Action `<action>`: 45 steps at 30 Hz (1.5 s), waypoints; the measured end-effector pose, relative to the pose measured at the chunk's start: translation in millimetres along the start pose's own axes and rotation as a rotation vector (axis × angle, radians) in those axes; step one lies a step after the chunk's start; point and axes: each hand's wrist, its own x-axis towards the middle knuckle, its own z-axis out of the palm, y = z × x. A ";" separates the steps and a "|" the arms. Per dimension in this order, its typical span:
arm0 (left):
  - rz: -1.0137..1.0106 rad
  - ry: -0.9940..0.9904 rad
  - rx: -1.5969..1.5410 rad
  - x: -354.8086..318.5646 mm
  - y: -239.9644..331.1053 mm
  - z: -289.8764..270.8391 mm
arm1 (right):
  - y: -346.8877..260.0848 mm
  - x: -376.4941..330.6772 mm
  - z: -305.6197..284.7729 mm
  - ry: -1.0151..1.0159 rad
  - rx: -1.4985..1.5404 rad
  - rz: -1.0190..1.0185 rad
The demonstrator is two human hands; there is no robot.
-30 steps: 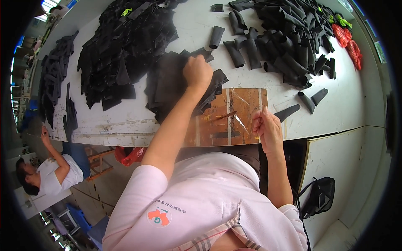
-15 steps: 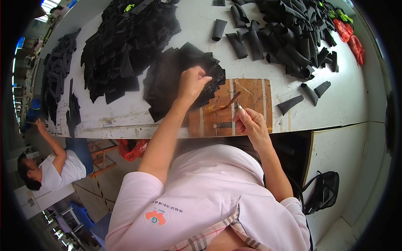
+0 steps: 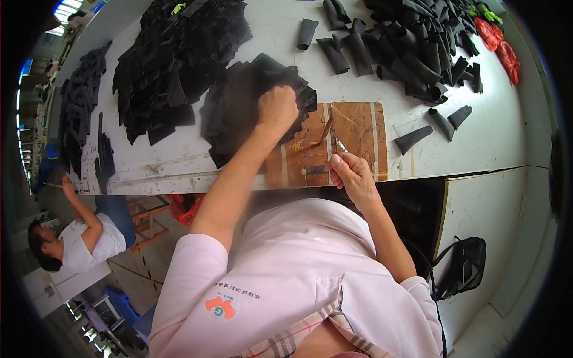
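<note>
My left hand [image 3: 278,110] is over a fanned stack of flat black pieces [image 3: 239,113], its fingers curled together. Whatever is between those fingertips is hidden by the hand. My right hand [image 3: 353,174] is closed round a small silver-tipped tool [image 3: 341,146], mostly covered by the fingers, so its kind is unclear. Under that hand lies a worn brown board [image 3: 358,128] at the table's front edge. A thin, dark brown strip [image 3: 326,132] rests on or just above the board, left of the tool's tip.
A larger heap of black pieces [image 3: 179,65] lies left of the stack. Rolled black tubes [image 3: 412,53] are piled at the far right, near red plastic bags [image 3: 506,56]. More black strips [image 3: 80,107] line the table's left end. A co-worker [image 3: 89,238] sits at the left.
My left hand has tipped forward and down over the stack, its fingertips turning out of sight. My right hand has shifted slightly left, and the brown strip now stands steeper in the picture.
</note>
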 end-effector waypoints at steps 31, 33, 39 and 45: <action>-0.086 -0.527 -1.504 -85.7 26.0 -111.4 | -63.9 -13.1 -16.4 -0.208 -0.289 -0.268; -0.066 -0.664 -1.363 -82.6 28.1 -116.1 | -68.3 -11.2 -17.1 -0.237 -0.329 -0.284; -0.014 -0.407 -0.987 -97.9 38.4 -101.3 | -53.9 -0.8 -8.6 0.089 -0.841 -0.687; -0.105 0.201 -1.064 -124.3 70.4 -79.4 | -37.5 -17.6 18.8 0.165 -0.199 -0.443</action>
